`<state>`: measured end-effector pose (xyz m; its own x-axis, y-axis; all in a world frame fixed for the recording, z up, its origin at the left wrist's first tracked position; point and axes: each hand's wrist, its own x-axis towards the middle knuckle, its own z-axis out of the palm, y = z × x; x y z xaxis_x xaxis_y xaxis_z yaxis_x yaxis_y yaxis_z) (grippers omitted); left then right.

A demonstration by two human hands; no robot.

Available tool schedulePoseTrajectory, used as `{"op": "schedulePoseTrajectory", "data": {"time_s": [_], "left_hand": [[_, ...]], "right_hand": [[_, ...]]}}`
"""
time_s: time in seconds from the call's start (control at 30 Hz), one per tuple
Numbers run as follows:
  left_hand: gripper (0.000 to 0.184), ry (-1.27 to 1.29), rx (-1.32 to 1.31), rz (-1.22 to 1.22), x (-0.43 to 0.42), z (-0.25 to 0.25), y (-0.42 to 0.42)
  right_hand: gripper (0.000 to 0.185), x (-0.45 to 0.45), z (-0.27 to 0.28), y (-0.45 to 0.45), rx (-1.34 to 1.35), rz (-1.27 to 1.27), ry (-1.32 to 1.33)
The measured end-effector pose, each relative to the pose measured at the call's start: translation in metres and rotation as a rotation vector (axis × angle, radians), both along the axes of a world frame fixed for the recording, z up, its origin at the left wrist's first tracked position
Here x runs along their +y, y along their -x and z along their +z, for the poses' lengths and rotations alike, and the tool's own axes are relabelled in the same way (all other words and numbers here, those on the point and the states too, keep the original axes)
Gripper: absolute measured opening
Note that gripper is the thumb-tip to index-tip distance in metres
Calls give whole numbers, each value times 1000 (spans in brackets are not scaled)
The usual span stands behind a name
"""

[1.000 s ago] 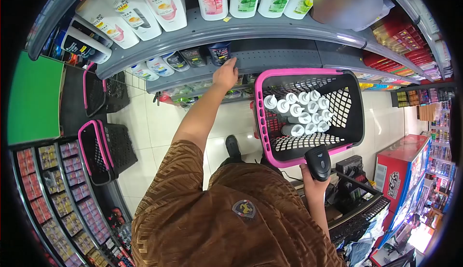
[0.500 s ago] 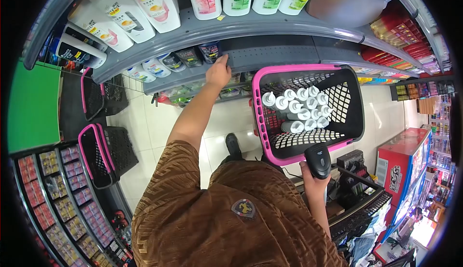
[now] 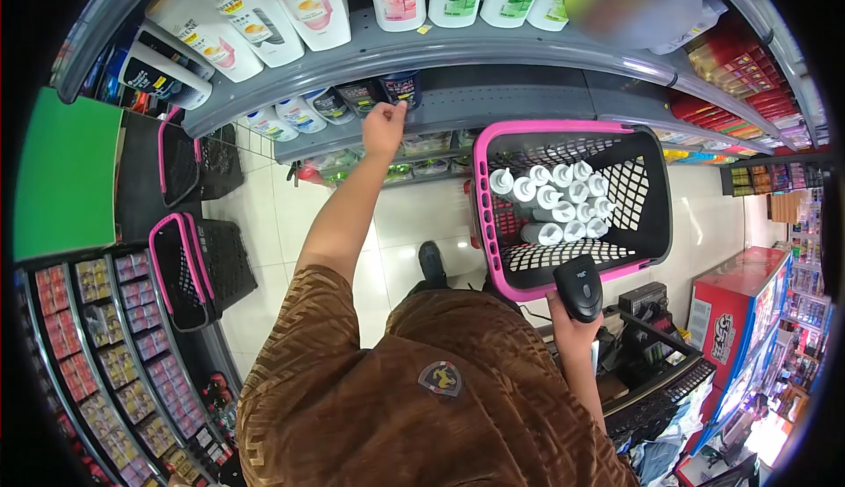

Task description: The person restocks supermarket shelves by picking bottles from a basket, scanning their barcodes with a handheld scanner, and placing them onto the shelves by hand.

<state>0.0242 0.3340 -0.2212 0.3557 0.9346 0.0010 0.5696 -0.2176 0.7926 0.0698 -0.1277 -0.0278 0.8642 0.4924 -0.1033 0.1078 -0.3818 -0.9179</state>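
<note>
At the lower shelf, my left hand point(image 3: 385, 131) is in front of the dark bottles, its fingers curled together and nothing visible in them. Closest to the fingertips are a dark blue bottle point(image 3: 402, 87) and a black bottle point(image 3: 360, 96); whether I touch them is unclear. A black handheld barcode scanner point(image 3: 577, 288) is in the grip of my right hand point(image 3: 574, 330), low on the right. Beyond it stands a black shopping basket with a pink rim point(image 3: 563, 126), holding several grey bottles with white pump tops point(image 3: 563, 198).
Shampoo bottles point(image 3: 310, 3) line the upper shelf point(image 3: 510, 58). Two more pink-rimmed baskets point(image 3: 224, 267) stand on the left, beside a green panel point(image 3: 66, 179). A red cabinet point(image 3: 731, 307) is at right, and a black rack point(image 3: 678, 386) stands near my right arm.
My left hand has shifted left along the lower shelf, from beside the dark blue bottle to in front of the dark bottles. The view has shifted slightly; my right hand still holds the scanner.
</note>
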Motion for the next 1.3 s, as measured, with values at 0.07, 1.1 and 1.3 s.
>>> {"op": "schedulePoseTrajectory", "data": {"time_s": [0.07, 1.1, 1.3], "left_hand": [[29, 103, -98, 82, 5, -3, 3], [24, -74, -139, -111, -26, -33, -6], [17, 260, -591, -178, -102, 41, -4]], "right_hand": [[27, 4, 4, -1, -18, 3, 4], [26, -11, 5, -6, 3, -160, -16], [23, -42, -21, -64, 71, -188, -108]]}}
